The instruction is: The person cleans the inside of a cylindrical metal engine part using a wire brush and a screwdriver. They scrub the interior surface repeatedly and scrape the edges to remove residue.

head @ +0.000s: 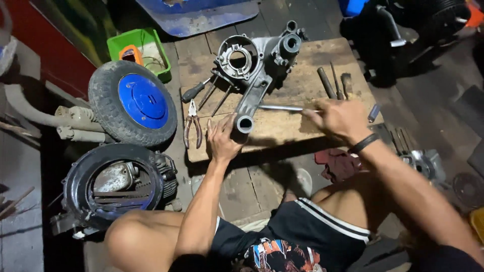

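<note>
So the person is sitting on the floor in front of a low wooden board (302,80) that serves as the table, with a grey metal engine casing (254,65) lying on it, round opening at the far end and a tube-shaped arm pointing toward the near edge. The left hand (223,138) is resting against that near tube end, fingers (216,128) spread a bit and laid on the board beside it rather than wrapped around it. The right hand (340,118) is just right of the casing, fingers closed around a thin silver rod (282,108) that runs left until it touches the casing arm. There's a black wristband (364,143) on that wrist. On the board left of the casing sit a black-handled screwdriver (195,90) and a pair of pliers (192,123) at the board's left edge. A few dark punches or chisels (333,80) lie on the far right part of the board. Off to the left on the floor: a small tyre with a blue hub (133,103), a green plastic bin (143,48) farther back, and a black engine fan housing (113,184) nearer.
</note>
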